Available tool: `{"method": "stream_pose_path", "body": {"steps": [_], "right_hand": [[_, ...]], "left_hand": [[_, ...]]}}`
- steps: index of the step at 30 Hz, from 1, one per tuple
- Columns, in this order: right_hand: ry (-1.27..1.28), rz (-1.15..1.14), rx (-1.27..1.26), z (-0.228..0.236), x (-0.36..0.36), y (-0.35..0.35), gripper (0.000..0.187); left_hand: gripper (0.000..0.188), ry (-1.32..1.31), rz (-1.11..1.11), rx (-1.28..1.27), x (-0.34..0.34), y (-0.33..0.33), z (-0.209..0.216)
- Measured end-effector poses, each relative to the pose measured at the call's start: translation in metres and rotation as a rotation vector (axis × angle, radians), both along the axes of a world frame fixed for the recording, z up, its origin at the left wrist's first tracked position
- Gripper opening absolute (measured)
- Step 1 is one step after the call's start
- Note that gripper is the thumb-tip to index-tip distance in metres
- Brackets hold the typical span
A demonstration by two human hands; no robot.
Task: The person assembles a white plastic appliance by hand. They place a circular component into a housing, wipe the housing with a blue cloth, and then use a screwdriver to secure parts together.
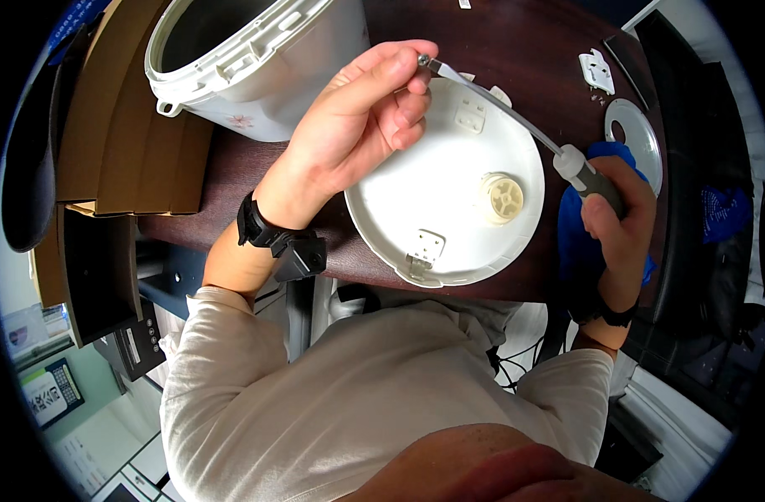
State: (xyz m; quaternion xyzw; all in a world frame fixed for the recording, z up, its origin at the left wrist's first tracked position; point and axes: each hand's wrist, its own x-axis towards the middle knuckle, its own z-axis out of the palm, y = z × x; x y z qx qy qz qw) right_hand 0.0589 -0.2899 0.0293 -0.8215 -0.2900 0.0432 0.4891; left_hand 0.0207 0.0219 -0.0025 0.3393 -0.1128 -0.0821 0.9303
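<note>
My right hand [625, 222] is wrapped around the grey and white handle of a screwdriver [570, 163]. The long shaft slants up and left above a round white lid [437, 197]. At its tip, my left hand [357, 117] pinches a small metal screw [424, 60] between thumb and forefinger, the other fingers curled. The lid lies on the dark table with its inner side up, showing a cream round fitting [505, 199] and two small white plates, one near the bottom rim [426, 245] and one near the top [471, 115].
A white bucket [265, 96] stands open at the far left, beside cardboard boxes [127, 125]. On the right lie a blue cloth [573, 234], a pale disc with a hole [642, 138], a small white plastic part [597, 71] and several tiny bits [598, 99].
</note>
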Motion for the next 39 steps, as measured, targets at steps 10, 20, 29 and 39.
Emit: {"method": "stream_pose_path", "body": {"steps": [10,20,29,39], "right_hand": [[0.056,0.004,0.02,-0.003,-0.004,-0.002,0.026],[0.013,-0.003,-0.001,-0.001,-0.005,-0.002,0.025],[-0.198,-0.011,-0.088,0.003,-0.008,0.002,0.022],[-0.219,0.03,-0.172,0.002,-0.014,0.009,0.02]], "left_hand": [[0.026,0.049,0.011,-0.04,-0.002,-0.004,0.002],[0.026,0.04,0.047,0.002,-0.002,-0.004,0.002],[0.024,0.059,0.135,0.132,-0.002,-0.006,0.003],[0.022,-0.071,0.233,0.383,-0.002,-0.006,0.003]]}}
